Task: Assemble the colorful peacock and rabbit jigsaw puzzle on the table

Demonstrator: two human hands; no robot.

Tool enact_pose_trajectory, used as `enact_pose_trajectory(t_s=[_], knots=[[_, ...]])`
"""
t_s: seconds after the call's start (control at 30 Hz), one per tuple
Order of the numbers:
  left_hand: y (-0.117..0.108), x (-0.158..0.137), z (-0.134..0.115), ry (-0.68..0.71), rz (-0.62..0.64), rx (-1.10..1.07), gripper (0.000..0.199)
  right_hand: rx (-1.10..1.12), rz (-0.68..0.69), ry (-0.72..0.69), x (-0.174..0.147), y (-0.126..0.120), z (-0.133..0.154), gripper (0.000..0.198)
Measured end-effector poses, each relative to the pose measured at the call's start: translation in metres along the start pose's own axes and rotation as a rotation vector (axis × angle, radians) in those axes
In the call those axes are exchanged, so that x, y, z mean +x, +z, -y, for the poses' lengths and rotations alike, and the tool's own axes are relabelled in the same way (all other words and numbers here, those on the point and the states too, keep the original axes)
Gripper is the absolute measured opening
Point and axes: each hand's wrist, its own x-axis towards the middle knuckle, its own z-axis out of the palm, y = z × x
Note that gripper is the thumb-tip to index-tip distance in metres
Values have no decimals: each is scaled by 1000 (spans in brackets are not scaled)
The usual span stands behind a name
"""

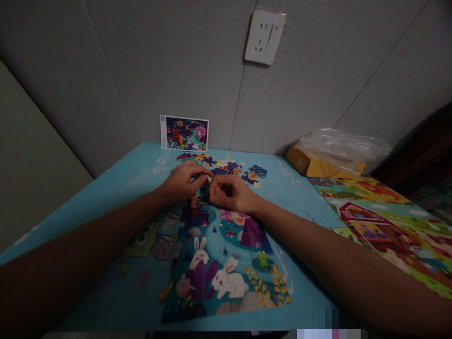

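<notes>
Over the top edge of a partly joined jigsaw puzzle (226,263), my two hands meet. The puzzle shows white rabbits, a frog and a blue stream. My left hand (185,181) comes in from the left, its thumb and index finger closing on a small puzzle piece (209,179), of which only a pale edge shows. My right hand (233,193) is curled with its fingertips pinched at the same piece; most of the piece is hidden by the fingers. Just beyond the hands lie several loose puzzle pieces (226,166), with more loose pieces (256,173) to their right.
A picture card (185,133) leans against the wall at the back. On the right stand a yellow box (318,165) with a clear plastic bag (342,146) on it, and a colourful farm-scene puzzle (395,230). The light-blue table (106,193) has printed cartoons. A socket (264,36) is on the wall.
</notes>
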Motion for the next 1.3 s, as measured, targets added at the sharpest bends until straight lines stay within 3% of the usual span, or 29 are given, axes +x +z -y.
enact_pose_trajectory(t_s=[0.13,0.2,0.33,0.4,0.57,0.7,0.77,0.97,1.3], knots=[[-2,0,-3,-5,20,-9,34,14,-203,-5,-5,0,2,28],[-2,0,-3,-8,30,-14,32,-60,-126,-71,-5,0,4,30],[-1,1,-2,-7,32,-6,32,-220,193,-143,-2,0,7,27],[-1,1,-1,-3,41,0,32,-251,237,-148,-1,-2,6,28],[-2,1,-1,1,39,18,31,-331,262,-116,-1,-2,10,27],[-2,2,0,-35,-2,43,33,-524,146,-40,0,0,12,12],[-2,3,2,-62,-25,59,33,-633,100,-7,1,0,11,21],[-4,4,3,-106,-16,102,35,-819,142,25,6,-1,9,31],[-2,5,5,-117,12,111,33,-839,132,21,6,-3,10,25]])
